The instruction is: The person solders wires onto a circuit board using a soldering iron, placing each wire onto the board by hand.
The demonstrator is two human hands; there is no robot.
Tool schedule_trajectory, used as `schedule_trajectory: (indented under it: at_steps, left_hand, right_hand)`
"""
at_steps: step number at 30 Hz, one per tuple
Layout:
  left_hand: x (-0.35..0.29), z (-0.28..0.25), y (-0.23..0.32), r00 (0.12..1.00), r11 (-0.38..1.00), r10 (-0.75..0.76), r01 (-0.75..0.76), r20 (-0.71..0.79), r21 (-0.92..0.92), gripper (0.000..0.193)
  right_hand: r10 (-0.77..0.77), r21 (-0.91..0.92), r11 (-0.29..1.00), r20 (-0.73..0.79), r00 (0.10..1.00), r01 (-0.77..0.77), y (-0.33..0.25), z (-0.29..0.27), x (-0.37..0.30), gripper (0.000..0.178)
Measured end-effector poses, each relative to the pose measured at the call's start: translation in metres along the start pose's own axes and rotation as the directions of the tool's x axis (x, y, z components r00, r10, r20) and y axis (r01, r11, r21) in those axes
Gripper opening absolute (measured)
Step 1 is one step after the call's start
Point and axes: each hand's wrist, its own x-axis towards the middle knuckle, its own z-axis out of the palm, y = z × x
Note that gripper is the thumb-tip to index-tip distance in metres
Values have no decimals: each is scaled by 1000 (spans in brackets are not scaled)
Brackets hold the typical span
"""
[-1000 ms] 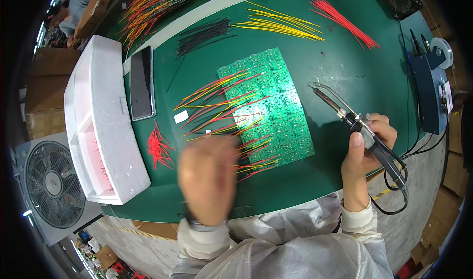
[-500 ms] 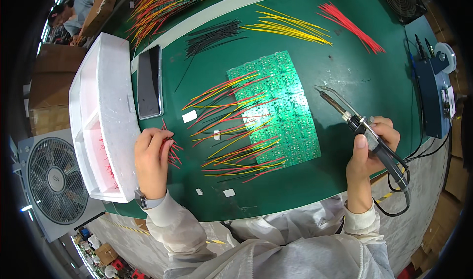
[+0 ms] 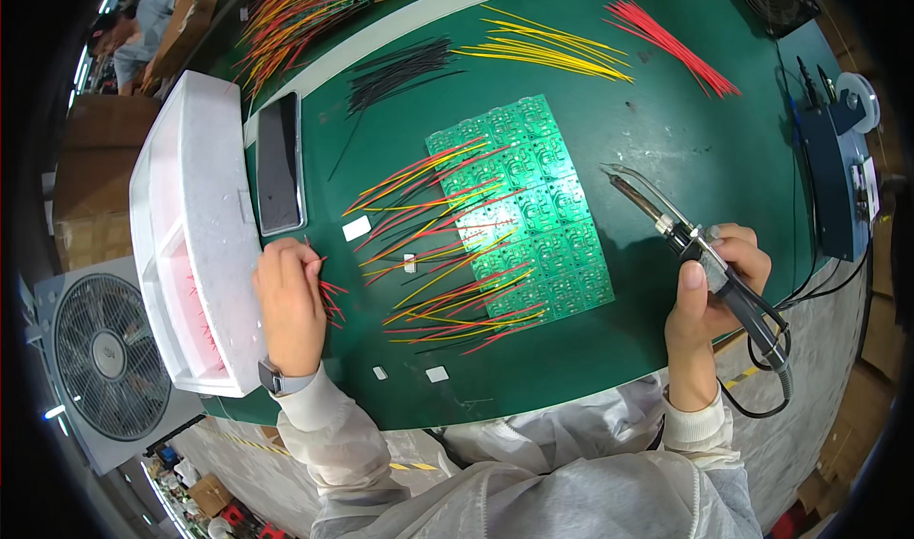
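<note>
My right hand (image 3: 709, 296) grips a soldering iron (image 3: 733, 291) with a thin metal tube along its barrel; its tip points up and left, apart from the circuit boards. My left hand (image 3: 290, 301) is closed in a pinch beside the white foam box. Bits of red wire stick out at its fingertips. Just right of these fingers lies a small pile of short red wires (image 3: 330, 301), partly hidden by the hand. Between my hands rests a panel of green circuit boards (image 3: 552, 225), with red, yellow and black wires fanning out from its left side.
Bundles of black wires (image 3: 400, 70), yellow wires (image 3: 552, 49) and red wires (image 3: 671, 44) lie along the back. A phone (image 3: 280, 163) lies by the foam box (image 3: 214, 234). A blue machine with a spool (image 3: 838, 158) stands right. Another person (image 3: 143, 34) is far left.
My left hand has shifted slightly left, away from the red wire pile, and its fingers have drawn together. The right hand and iron hold nearly the same place. The view has shifted a little.
</note>
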Motion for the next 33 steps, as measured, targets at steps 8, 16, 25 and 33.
schedule_trajectory:
  at_steps: [8, 16, 25, 33]
  left_hand:
    - [17, 1, 23, 988, 999, -39, 41, -147, 15, 6]
    - [17, -9, 76, 945, 720, -317, 190, -73, -668, 14]
    - [38, 30, 142, 987, 802, 70, -142, -145, -580, 16]
    - [38, 40, 139, 977, 866, 112, -184, -179, -465, 17]
  right_hand:
    - [-13, -11, 1000, 15, 1000, 13, 1, -1, 0, 35]
    - [-21, -2, 1000, 28, 999, 21, -3, 1, 0, 34]
    - [-81, 102, 992, 118, 990, 69, -3, -1, -6, 33]
    - [-59, 129, 991, 179, 982, 36, -8, 0, -7, 33]
